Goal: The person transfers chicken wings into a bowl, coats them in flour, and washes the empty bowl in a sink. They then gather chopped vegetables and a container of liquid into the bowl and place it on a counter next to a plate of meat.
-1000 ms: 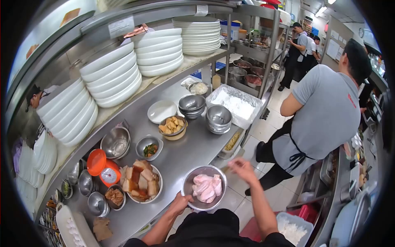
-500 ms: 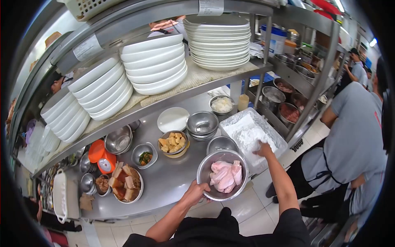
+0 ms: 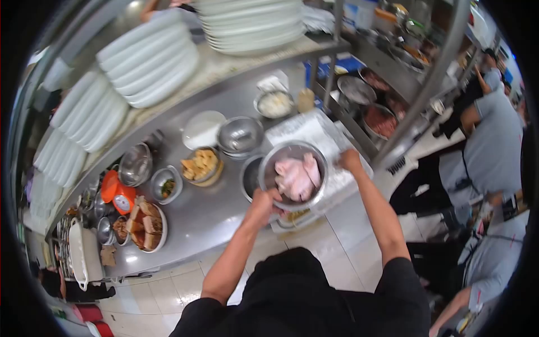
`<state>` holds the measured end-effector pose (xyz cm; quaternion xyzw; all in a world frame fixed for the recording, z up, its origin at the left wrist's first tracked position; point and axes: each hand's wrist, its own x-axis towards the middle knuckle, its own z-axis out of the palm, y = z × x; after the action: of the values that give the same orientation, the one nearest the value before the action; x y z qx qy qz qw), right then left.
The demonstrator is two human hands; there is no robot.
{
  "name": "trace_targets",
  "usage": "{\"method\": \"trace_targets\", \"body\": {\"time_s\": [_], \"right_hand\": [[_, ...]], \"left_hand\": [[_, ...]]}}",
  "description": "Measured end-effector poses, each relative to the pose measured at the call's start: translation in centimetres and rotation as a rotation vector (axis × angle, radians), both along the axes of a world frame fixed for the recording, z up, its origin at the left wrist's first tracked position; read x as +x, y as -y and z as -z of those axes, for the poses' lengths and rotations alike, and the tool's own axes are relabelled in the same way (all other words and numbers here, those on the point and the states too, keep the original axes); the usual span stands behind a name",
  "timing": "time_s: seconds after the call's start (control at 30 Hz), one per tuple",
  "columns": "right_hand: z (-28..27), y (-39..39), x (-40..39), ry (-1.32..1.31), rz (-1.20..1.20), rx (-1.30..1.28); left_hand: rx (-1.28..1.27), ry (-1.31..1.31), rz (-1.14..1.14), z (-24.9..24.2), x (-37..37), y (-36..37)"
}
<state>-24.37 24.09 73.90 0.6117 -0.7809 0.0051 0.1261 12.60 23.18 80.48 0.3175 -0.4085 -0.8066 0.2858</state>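
My left hand (image 3: 264,206) grips the near-left rim of a steel bowl (image 3: 268,168). Inside the bowl lies pale raw poultry (image 3: 296,177), which looks like chicken pieces or a whole bird. The bowl is held up, overlapping the left part of a translucent tray (image 3: 365,167) of white powder (image 3: 331,137) in this view. Over the tray's right part is my right hand (image 3: 350,161), its fingers smeared by motion and partly lost against the powder. Whether it holds anything does not show. Partly hidden behind the raised bowl is another steel bowl (image 3: 250,178).
On the counter are stacked steel bowls (image 3: 240,135), a bowl of yellowish chunks (image 3: 199,164), a bowl of meat blocks (image 3: 145,226) and an orange scale (image 3: 120,194). A shelf with stacked white plates (image 3: 247,25) runs above. People in grey shirts (image 3: 494,140) stand at right.
The view has shifted and tilted. My left hand has brought the bowl of poultry closer to the powder tray, now covering part of it. My right hand has drawn back toward the tray's right side.
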Motion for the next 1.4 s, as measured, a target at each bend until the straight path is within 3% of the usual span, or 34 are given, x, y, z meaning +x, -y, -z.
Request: {"method": "trace_targets", "body": {"time_s": [0.03, 0.1, 0.13, 0.23, 0.3, 0.5, 0.6, 0.63, 0.7, 0.83, 0.9, 1.1, 1.23, 1.3, 1.4], "right_hand": [[-3.6, -1.2, 1.2, 0.116, -0.043, -0.19], [-12.7, -2.6, 5.7, 0.602, 0.164, -0.17], [-14.1, -2.4, 5.7, 0.71, 0.173, -0.178], [-18.3, -2.2, 8.6, 0.822, -0.001, -0.043], [-20.0, -2.5, 11.5, 0.728, -0.088, 0.029], [-18.1, -2.0, 12.8, 0.507, -0.24, 0.202], [-16.5, -2.4, 12.6, 0.472, -0.301, 0.523], [-15.8, -3.3, 13.4, 0.465, -0.311, 0.525], [-14.6, -5.2, 15.0, 0.145, -0.466, 0.315], [-13.0, -4.6, 14.9, 0.152, -0.468, 0.324], [-12.5, -4.3, 14.0, 0.343, -0.484, 0.32], [-13.8, -2.5, 11.8, 0.5, -0.375, 0.197], [-16.6, -4.6, 13.7, 0.427, -0.345, 0.295], [-15.8, -4.2, 12.8, 0.441, -0.463, 0.409], [-16.3, -5.0, 14.8, 0.349, -0.168, 0.398]], "left_hand": [[-0.028, -0.015, 0.033, 0.1, -0.8, -0.1], [0.033, -0.001, 0.079, 0.2, -2.2, -0.1], [0.039, 0.0, 0.089, 0.4, -3.0, -0.2], [0.031, -0.035, 0.124, 0.6, -4.7, -0.6], [0.046, -0.015, 0.1, 0.3, -5.6, -1.3], [0.006, 0.07, 0.109, -0.9, -6.4, -2.3], [0.028, 0.093, 0.059, -0.5, -6.5, -2.4], [0.028, 0.09, 0.048, -0.5, -6.4, -2.4], [0.016, 0.051, 0.063, -0.6, -6.3, -2.3], [-0.036, 0.038, 0.082, 0.2, -6.4, -2.4], [-0.088, 0.03, 0.104, 0.6, -6.5, -2.3], [-0.004, 0.09, 0.083, -1.2, -6.5, -2.7], [-0.003, 0.005, 0.115, -0.7, -6.5, -2.0], [-0.001, 0.024, 0.111, -0.7, -6.5, -1.9], [-0.014, 0.038, 0.072, -0.6, -6.8, -2.1]]}}
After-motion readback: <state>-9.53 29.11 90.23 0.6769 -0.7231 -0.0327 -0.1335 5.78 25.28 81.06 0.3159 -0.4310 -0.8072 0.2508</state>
